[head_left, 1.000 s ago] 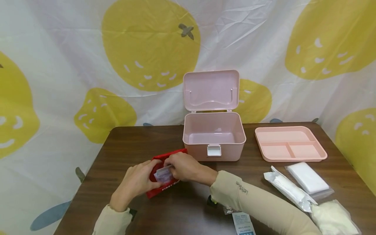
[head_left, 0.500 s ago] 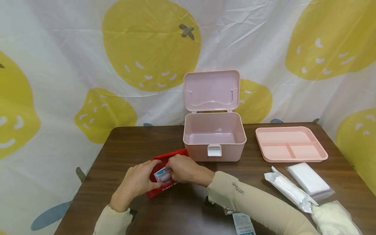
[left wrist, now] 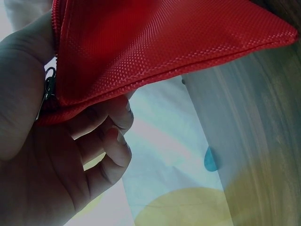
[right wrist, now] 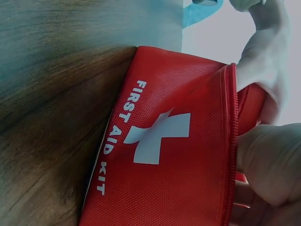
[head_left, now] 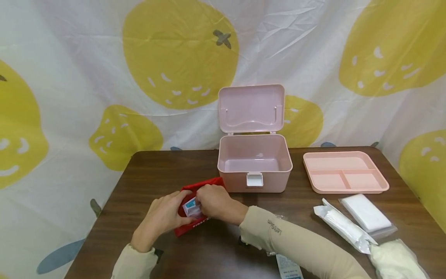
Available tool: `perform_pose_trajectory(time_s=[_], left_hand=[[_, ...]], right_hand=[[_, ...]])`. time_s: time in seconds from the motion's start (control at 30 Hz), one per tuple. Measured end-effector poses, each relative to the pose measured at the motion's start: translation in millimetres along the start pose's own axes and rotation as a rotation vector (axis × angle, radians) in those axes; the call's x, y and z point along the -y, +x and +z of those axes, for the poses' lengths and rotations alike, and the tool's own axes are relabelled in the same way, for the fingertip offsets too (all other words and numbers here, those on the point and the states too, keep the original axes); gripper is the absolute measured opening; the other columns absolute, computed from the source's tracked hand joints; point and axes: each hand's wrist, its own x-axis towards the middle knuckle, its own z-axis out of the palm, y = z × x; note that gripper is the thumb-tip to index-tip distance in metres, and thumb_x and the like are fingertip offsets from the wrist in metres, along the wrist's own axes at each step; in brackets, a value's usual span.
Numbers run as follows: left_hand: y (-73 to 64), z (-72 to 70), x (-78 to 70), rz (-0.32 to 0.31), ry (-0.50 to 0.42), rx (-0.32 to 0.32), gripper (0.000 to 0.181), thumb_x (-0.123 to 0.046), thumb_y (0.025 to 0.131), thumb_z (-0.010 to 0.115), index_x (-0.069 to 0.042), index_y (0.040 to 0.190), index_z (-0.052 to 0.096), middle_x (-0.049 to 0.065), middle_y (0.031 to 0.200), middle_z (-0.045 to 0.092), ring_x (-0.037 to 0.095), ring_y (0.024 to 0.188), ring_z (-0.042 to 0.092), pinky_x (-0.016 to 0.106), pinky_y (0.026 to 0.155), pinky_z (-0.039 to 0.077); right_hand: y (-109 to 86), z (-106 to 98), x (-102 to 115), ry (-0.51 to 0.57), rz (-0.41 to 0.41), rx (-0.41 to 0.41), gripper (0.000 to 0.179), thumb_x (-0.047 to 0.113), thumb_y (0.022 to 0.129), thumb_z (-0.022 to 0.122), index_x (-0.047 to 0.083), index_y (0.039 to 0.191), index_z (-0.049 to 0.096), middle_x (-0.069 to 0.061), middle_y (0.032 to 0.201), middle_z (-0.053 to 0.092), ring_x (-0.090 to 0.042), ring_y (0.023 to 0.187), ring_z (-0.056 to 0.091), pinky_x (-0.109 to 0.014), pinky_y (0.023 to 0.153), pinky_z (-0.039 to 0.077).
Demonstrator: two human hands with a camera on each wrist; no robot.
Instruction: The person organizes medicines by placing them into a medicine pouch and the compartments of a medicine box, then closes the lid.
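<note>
A red first aid pouch [right wrist: 160,136] with a white cross and lettering lies tilted on the table, its zipped mouth spread. My left hand [head_left: 163,215] grips the pouch's left edge, thumb and fingers on either side of the mouth; the zipper pull hangs by the palm in the left wrist view. My right hand [head_left: 216,203] reaches into the mouth with curled fingers and pinches a clear plastic packet [head_left: 191,208] with a blue and white label. Its fingertips are partly hidden by the pouch and packet. What lies deeper inside the pouch is hidden.
A pink box [head_left: 254,182] with its lid raised stands behind the pouch. Right of it lies a pink divided tray [head_left: 325,180]. Several white wrapped packs [head_left: 366,212] lie at the right. A printed sachet [head_left: 288,267] sits partly under my right forearm.
My right hand has shifted slightly and its forearm has swung a little to the left. The packet in the pouch has turned, showing its blue label. The left hand keeps its hold.
</note>
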Motion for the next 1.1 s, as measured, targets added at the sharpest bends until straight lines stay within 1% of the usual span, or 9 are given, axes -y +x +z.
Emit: perform_pose_trajectory(time_s=[0.1,0.23,0.33,0.5,0.67,0.77,0.87,1.0,1.1], left_hand=[[0.4,-0.1,-0.5,-0.006,-0.004,0.001,0.067,-0.043,0.069,0.089,-0.016,0.123,0.062,0.003,0.109,0.070,0.020,0.086,0.067,0.045,0.074,0.057],[-0.1,0.2,-0.4,-0.012,-0.012,0.008,0.067,-0.044,0.069,0.088,-0.017,0.124,0.062,0.003,0.110,0.070,0.019,0.086,0.067,0.045,0.075,0.057],[-0.6,0.4,0.1,-0.011,-0.012,0.006,0.067,-0.044,0.069,0.088,-0.017,0.124,0.062,0.002,0.111,0.070,0.019,0.087,0.067,0.045,0.076,0.057],[-0.7,0.4,0.2,-0.001,-0.022,-0.006,0.066,-0.043,0.070,0.088,-0.014,0.123,0.062,0.003,0.110,0.070,0.020,0.086,0.067,0.045,0.075,0.058],[-0.6,0.0,-0.3,-0.011,-0.031,0.008,0.068,-0.042,0.070,0.088,-0.013,0.125,0.061,0.004,0.111,0.070,0.021,0.088,0.067,0.046,0.076,0.058],[-0.5,-0.1,-0.8,-0.021,-0.027,0.018,0.069,-0.042,0.070,0.088,-0.014,0.127,0.060,0.005,0.114,0.070,0.021,0.090,0.068,0.045,0.077,0.058],[0.0,0.3,-1.1,-0.012,-0.009,0.008,0.070,-0.045,0.070,0.088,-0.015,0.127,0.060,0.005,0.114,0.070,0.022,0.090,0.068,0.046,0.075,0.057],[0.5,1.0,-1.2,0.002,0.006,-0.005,0.070,-0.047,0.069,0.088,-0.016,0.126,0.061,0.004,0.112,0.070,0.022,0.089,0.069,0.046,0.073,0.057],[1.0,1.1,-1.4,-0.007,-0.001,0.003,0.071,-0.047,0.069,0.088,-0.016,0.127,0.061,0.004,0.113,0.070,0.021,0.090,0.069,0.045,0.074,0.057]], right_hand=[[0.2,0,1,-0.004,0.015,-0.013,0.014,0.016,0.082,0.074,0.018,0.096,0.078,0.002,0.092,0.075,-0.014,0.075,0.066,-0.032,0.072,0.059],[-2.5,0,1,0.002,0.008,-0.036,0.014,0.015,0.083,0.073,0.016,0.096,0.075,0.001,0.090,0.074,-0.014,0.074,0.065,-0.031,0.071,0.058],[-5.4,-2,2,-0.002,-0.016,-0.058,0.012,0.016,0.083,0.073,0.015,0.095,0.074,0.000,0.089,0.074,-0.015,0.075,0.065,-0.029,0.072,0.057],[-12.1,-10,5,0.010,-0.050,-0.082,0.018,0.019,0.085,0.074,0.012,0.102,0.074,-0.003,0.099,0.074,-0.016,0.086,0.067,-0.029,0.084,0.057],[-22.7,-22,3,0.035,-0.101,-0.134,0.018,0.016,0.084,0.073,0.012,0.101,0.075,-0.003,0.101,0.072,-0.017,0.092,0.065,-0.030,0.083,0.056],[-30.3,-29,-2,0.072,-0.113,-0.169,0.017,0.015,0.084,0.075,0.011,0.101,0.076,-0.003,0.101,0.070,-0.017,0.092,0.064,-0.030,0.082,0.056],[-38.7,-34,-8,0.131,-0.117,-0.208,0.016,0.015,0.084,0.076,0.010,0.099,0.075,-0.004,0.100,0.069,-0.019,0.091,0.062,-0.030,0.082,0.056],[-48.4,-37,-19,0.202,-0.129,-0.263,0.014,0.013,0.083,0.076,0.008,0.096,0.075,-0.003,0.097,0.069,-0.019,0.089,0.063,-0.031,0.082,0.055],[-54.4,-38,-26,0.248,-0.133,-0.284,0.014,0.013,0.083,0.077,0.006,0.095,0.075,-0.003,0.095,0.070,-0.018,0.087,0.064,-0.032,0.082,0.055]])
